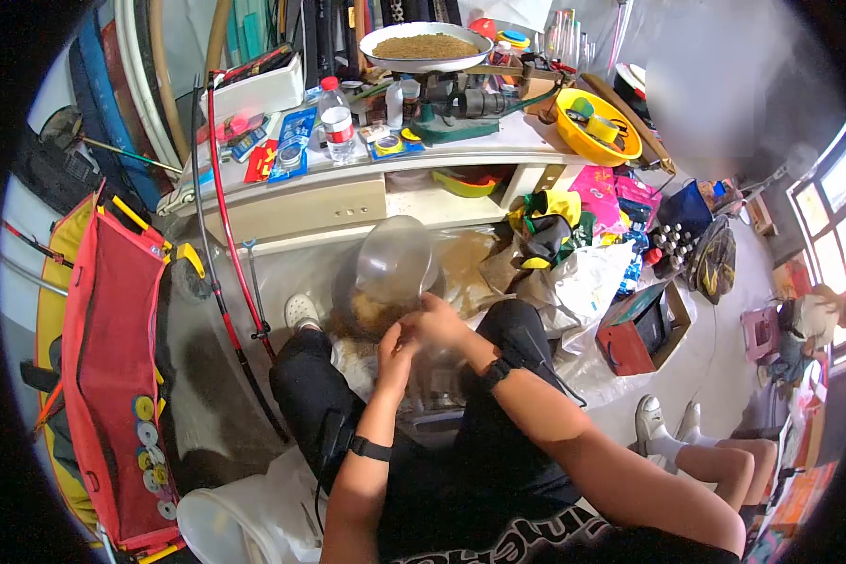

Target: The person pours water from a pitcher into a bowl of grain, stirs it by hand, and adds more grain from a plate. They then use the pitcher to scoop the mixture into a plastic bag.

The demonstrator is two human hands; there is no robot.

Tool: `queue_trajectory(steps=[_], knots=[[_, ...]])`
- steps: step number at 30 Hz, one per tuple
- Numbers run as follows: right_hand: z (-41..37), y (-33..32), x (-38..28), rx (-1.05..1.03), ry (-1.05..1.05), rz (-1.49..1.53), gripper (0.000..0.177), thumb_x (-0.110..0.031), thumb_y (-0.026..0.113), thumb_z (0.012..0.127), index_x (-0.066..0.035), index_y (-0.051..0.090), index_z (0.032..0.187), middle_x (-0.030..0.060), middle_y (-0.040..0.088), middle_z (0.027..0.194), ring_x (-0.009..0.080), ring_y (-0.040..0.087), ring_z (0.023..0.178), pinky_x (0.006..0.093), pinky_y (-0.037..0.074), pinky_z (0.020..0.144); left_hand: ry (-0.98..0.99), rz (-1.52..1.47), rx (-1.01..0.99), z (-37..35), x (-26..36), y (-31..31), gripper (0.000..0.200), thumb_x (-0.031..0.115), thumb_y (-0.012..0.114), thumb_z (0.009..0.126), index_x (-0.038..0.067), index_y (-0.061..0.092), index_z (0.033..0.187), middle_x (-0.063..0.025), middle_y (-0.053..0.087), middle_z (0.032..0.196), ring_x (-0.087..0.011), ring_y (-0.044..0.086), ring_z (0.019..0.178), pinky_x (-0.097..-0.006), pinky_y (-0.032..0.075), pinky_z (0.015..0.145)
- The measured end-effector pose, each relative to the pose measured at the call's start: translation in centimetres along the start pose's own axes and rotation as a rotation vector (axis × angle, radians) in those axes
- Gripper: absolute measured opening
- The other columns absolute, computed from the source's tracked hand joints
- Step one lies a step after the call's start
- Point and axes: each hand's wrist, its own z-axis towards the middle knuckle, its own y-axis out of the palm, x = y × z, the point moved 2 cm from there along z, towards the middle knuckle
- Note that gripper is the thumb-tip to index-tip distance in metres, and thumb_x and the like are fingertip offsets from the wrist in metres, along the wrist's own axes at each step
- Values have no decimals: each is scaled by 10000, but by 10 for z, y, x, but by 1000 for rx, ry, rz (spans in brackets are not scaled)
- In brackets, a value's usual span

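My left hand (397, 355) and my right hand (439, 321) meet close together in front of me, above my knees. Both pinch the neck of a clear plastic bag (432, 376) that hangs between my legs; its contents are hard to make out. Just beyond the hands a clear plastic scoop bowl (395, 256) lies upside down on a heap of brown grainy stuff (371, 315) inside a large plastic-lined sack. Each wrist wears a black band.
A white counter (367, 193) ahead carries a scale with a pan of brown grain (425, 45), a water bottle (336, 120) and a yellow bowl (597, 132). A red folding cart (113, 367) stands left. Another person's legs (714, 461) sit at right beside a cardboard box (644, 329).
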Motion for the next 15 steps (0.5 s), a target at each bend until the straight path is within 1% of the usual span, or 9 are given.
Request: queue_trajectory(steps=[3,5,8,12,15], knots=[[-7,-2,-8,27,38,11,420,-190,643,724,83,556,1031,189,640,913,248,620,839,344,479,753,-3,-8,-15,-1,-2,1,328,47,554,819,13,554,1145,-32,592,1063,-135,552,981,-270,426,860],[-1,-1,3,6,36,-16,437,-209,667,737,81,526,1031,188,618,873,244,620,792,348,488,691,19,-9,-34,-2,-1,2,320,68,562,829,22,556,1145,-26,591,1048,-131,550,976,-269,421,857],[10,1,23,-16,15,-12,446,-207,667,738,75,523,1052,190,622,879,241,621,778,343,488,686,-25,6,-43,-2,-5,0,320,88,561,840,26,554,1154,-28,590,1053,-136,546,991,-273,414,864],[-4,-5,7,-10,21,-5,449,-203,662,742,71,521,1068,191,624,884,240,623,770,340,486,681,-14,12,-61,-1,-11,2,333,106,564,846,23,547,1169,-35,583,1084,-139,538,1012,-276,408,872],[-7,-5,3,0,68,-3,459,-201,668,734,74,523,1072,195,624,898,248,621,794,342,485,694,-36,20,-39,-3,-10,3,353,85,552,839,16,536,1185,-41,574,1111,-143,531,1024,-279,406,878]])
